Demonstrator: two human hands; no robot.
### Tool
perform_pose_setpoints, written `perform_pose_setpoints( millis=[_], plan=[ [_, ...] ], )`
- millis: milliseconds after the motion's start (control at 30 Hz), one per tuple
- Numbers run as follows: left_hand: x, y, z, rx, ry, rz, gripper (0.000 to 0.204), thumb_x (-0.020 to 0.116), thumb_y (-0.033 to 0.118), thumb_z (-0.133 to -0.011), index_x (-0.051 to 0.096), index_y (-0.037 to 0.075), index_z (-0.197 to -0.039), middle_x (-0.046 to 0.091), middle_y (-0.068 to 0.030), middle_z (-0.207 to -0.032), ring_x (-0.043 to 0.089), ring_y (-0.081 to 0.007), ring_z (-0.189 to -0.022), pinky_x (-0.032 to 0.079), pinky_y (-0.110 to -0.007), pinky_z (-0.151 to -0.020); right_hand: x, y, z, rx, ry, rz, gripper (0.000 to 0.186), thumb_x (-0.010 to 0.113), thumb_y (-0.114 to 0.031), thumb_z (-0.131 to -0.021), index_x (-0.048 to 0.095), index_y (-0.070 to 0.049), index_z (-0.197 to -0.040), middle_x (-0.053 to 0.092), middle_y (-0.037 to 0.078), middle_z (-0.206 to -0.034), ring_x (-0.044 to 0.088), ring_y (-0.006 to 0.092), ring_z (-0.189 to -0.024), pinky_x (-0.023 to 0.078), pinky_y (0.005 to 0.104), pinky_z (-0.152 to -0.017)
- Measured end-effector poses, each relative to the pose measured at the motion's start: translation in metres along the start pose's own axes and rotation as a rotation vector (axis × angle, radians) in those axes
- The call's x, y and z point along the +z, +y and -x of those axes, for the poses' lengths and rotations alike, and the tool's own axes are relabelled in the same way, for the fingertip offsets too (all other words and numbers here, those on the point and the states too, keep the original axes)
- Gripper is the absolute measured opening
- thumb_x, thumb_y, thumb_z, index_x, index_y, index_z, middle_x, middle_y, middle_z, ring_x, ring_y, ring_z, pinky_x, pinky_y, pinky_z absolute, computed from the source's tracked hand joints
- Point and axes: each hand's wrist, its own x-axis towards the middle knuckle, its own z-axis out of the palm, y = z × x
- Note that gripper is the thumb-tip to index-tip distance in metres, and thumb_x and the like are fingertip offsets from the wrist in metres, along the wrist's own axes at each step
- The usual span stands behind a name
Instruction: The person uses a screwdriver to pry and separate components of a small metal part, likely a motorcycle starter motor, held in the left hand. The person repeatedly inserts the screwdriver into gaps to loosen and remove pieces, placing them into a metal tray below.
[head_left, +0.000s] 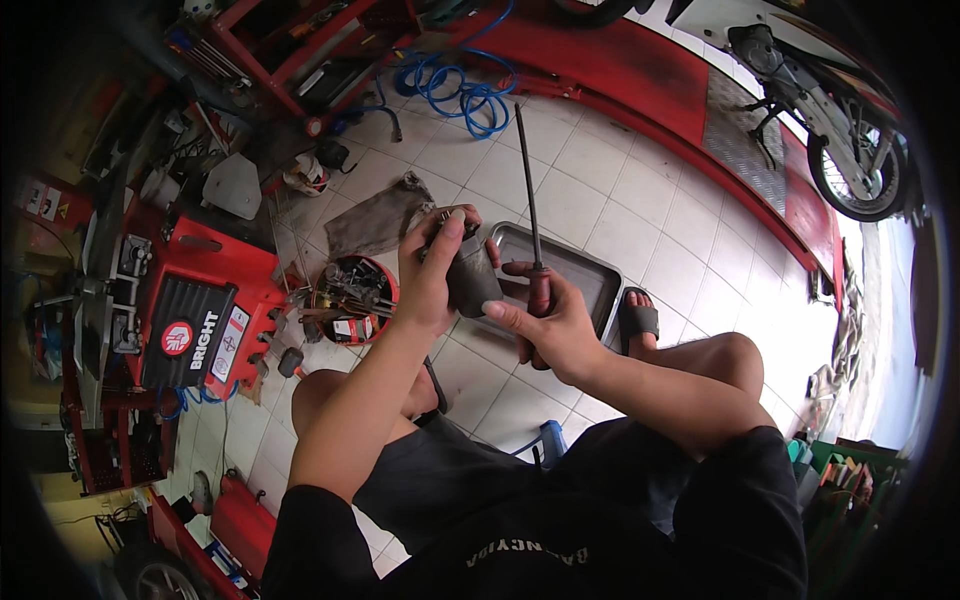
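Note:
My left hand (pixel 428 270) grips a grimy grey cylindrical metal part (pixel 472 280), thumb over its top. My right hand (pixel 548 322) holds a long screwdriver (pixel 529 190) by its dark red handle, the shaft pointing up and away. My right index finger touches the side of the grey part. Both hands are raised over a grey metal tray (pixel 592 275) on the white tiled floor. I sit low with my knees up; one foot in a black sandal (pixel 637 320) rests beside the tray.
A red round tub of small parts (pixel 352 290) and a dirty rag (pixel 372 222) lie left of the hands. A red machine (pixel 200 320) stands further left. A blue coiled hose (pixel 462 92) lies at the back, a motorcycle (pixel 820 110) on a red ramp at right.

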Motion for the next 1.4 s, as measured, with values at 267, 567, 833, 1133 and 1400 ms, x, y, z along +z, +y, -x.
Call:
perform_pose_setpoints(
  millis=[267,567,833,1133,1400],
  plan=[
    [0.003,-0.017,-0.007,0.043,-0.114,0.026,0.04,0.058,0.04,-0.102,0.054,0.001,-0.113,0.051,-0.0123,-0.118,0.064,-0.0259,-0.087,0.056,-0.039,-0.075,-0.001,0.012,-0.002,0.025,0.031,-0.074,0.077,0.091,-0.031,-0.081,0.05,0.003,-0.136,0.061,0.002,-0.069,0.056,0.0093,-0.048,0.039,0.0244,-0.04],
    [0.012,-0.02,-0.003,-0.077,-0.075,0.185,0.031,0.065,0.032,-0.1,0.058,0.004,-0.113,0.056,-0.0092,-0.117,0.065,-0.0227,-0.095,0.058,-0.038,-0.082,-0.009,0.011,-0.002,0.039,0.026,-0.104,0.068,0.091,-0.028,-0.08,0.057,0.005,-0.128,0.061,0.001,-0.069,0.054,0.008,-0.048,0.038,0.0242,-0.041],
    [0.005,-0.014,-0.015,-0.106,-0.077,0.086,0.029,0.062,0.033,-0.103,0.057,0.007,-0.115,0.059,-0.0101,-0.12,0.063,-0.0222,-0.103,0.054,-0.039,-0.094,-0.02,0.003,-0.009,-0.009,0.098,-0.147,0.049,0.092,-0.026,-0.077,0.062,0.0,-0.107,0.056,-0.001,-0.061,0.05,0.0076,-0.044,0.035,0.0244,-0.038],
    [-0.003,-0.016,-0.021,-0.11,0.032,0.061,0.033,0.06,0.038,-0.104,0.058,0.006,-0.111,0.064,-0.0109,-0.114,0.064,-0.0217,-0.102,0.055,-0.04,-0.093,-0.018,-0.002,-0.016,0.038,0.097,-0.146,0.04,0.09,-0.027,-0.078,0.059,-0.005,-0.088,0.054,0.0,-0.055,0.048,0.0087,-0.041,0.034,0.0254,-0.036],
    [-0.042,0.047,-0.045,-0.099,0.206,0.449,0.054,0.059,0.053,-0.1,0.059,0.0,-0.115,0.062,-0.0111,-0.108,0.059,-0.0269,-0.104,0.047,-0.059,-0.11,-0.021,0.009,0.002,0.23,0.124,-0.192,0.042,0.089,-0.026,-0.079,0.053,-0.005,-0.086,0.051,0.002,-0.055,0.051,0.0124,-0.04,0.037,0.0271,-0.036]
  ],
)
